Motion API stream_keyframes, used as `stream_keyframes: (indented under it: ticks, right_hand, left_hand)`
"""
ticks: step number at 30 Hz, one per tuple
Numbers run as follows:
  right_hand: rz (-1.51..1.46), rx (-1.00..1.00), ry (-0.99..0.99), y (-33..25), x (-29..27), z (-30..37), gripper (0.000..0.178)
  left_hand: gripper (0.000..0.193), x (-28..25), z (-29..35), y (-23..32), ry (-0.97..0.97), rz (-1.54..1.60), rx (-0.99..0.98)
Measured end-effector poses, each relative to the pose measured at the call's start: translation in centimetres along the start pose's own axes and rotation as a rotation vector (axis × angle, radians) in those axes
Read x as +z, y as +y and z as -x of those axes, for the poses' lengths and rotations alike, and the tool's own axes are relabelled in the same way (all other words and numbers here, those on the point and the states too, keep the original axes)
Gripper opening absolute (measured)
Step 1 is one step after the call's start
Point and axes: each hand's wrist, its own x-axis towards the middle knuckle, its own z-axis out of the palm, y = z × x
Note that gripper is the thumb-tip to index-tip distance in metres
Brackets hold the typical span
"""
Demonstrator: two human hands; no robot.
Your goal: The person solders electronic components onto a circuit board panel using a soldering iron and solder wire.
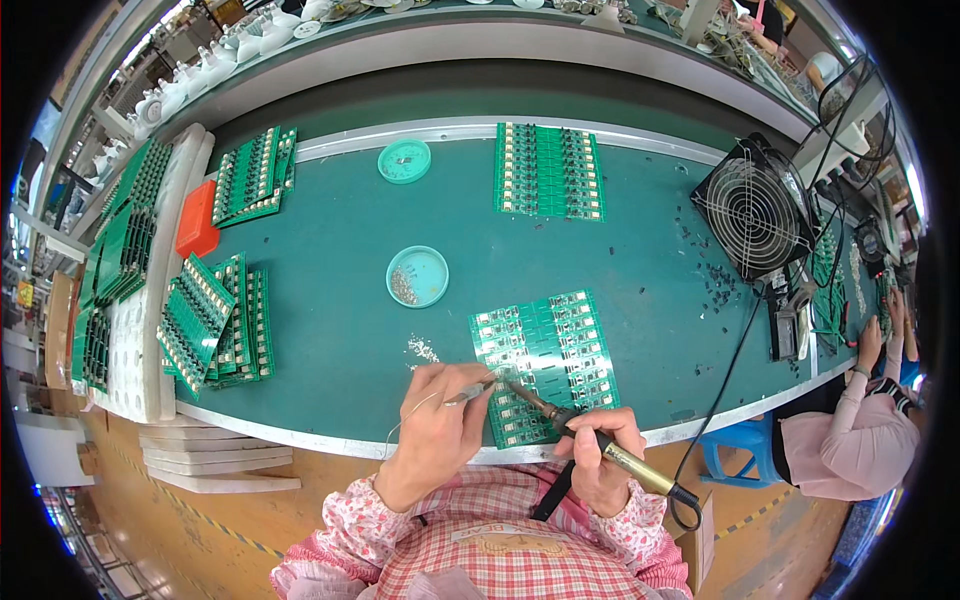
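Head view: the right hand (605,455), at the front edge of the worktop (330,250), is wrapped closed around the handle of a soldering iron (638,466). The left hand (440,430) is closed in a pinch and appears to hold a thin strand (392,432), which loops out beside the wrist; anything else between its fingertips cannot be made out. Both hands meet over the near panel (545,345), a green circuit board lying flat at the middle of the front edge, with the iron's tip at its left half.

Status: soldering of the near panel appears to be in progress. Rows of pale components are seated along both sides; individual joints are too small to verify, so the completed share cannot be told.

Just left of the near panel lies a scatter of white bits (423,350). Beyond it, the near dish (432,275) holds small loose parts, so stock remains. Toward the left edge, a fanned stack (205,330) of similar panels is set aside; whether these are finished or waiting cannot be determined. A red bin (198,222) and a second stack (255,175) stand farther back.

Near the back edge are the far dish (405,160) and the far panel (549,170), which carries dark parts and is presently unattended. A fan (750,215) stands at the back right corner.
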Motion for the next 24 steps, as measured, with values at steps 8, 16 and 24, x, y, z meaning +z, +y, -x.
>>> stream_keyframes:
  ticks: [8, 16, 24]
  right_hand:
    - [0.076, 0.019, -0.080, -0.5, -0.1, -0.7, 0.013]
    - [0.115, -0.057, -0.124, -0.4, -0.1, -0.9, 0.012]
    - [0.101, -0.009, -0.084, -0.7, 0.3, -0.7, 0.013]
  left_hand:
    - [0.023, 0.0, 0.0, -0.1, -0.002, 0.003, 0.015]
    - [0.024, 0.0, 0.0, -0.1, 0.004, 0.004, 0.023]
    - [0.025, 0.0, 0.0, 0.0, -0.006, -0.008, 0.003]
